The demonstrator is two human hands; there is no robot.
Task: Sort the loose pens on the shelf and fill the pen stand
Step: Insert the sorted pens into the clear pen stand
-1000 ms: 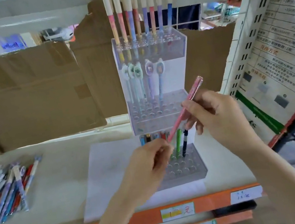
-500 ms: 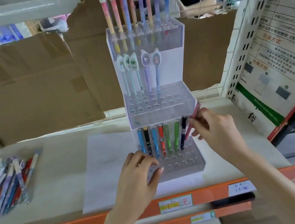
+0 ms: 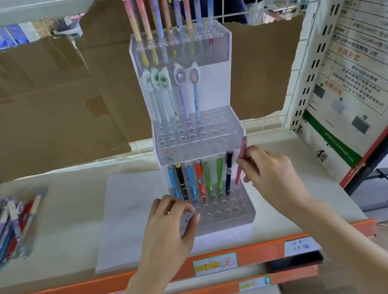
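The right hand (image 3: pixel 268 177) pinches a pink pen (image 3: pixel 241 162) between thumb and fingers, holding it nearly upright at the right end of the lowest tier of the clear acrylic pen stand (image 3: pixel 197 125). Just left of that grip stand seven pens in the same row: blue, black, blue, red, two green and dark navy. The left hand (image 3: pixel 169 228) rests with loosely spread fingers on the front left corner of the lowest tier, gripping nothing. Above both hands, the middle tier holds five cartoon-topped pens and the top tier a row of tall pastel ones. Far left of the left hand, a pile of loose pens (image 3: pixel 0 230) lies on the pale shelf (image 3: pixel 71 220). The stand sits on a white paper sheet (image 3: pixel 127 218). Torn cardboard (image 3: pixel 25 106) backs the shelf; an orange rail (image 3: pixel 83 288) with price labels edges it.
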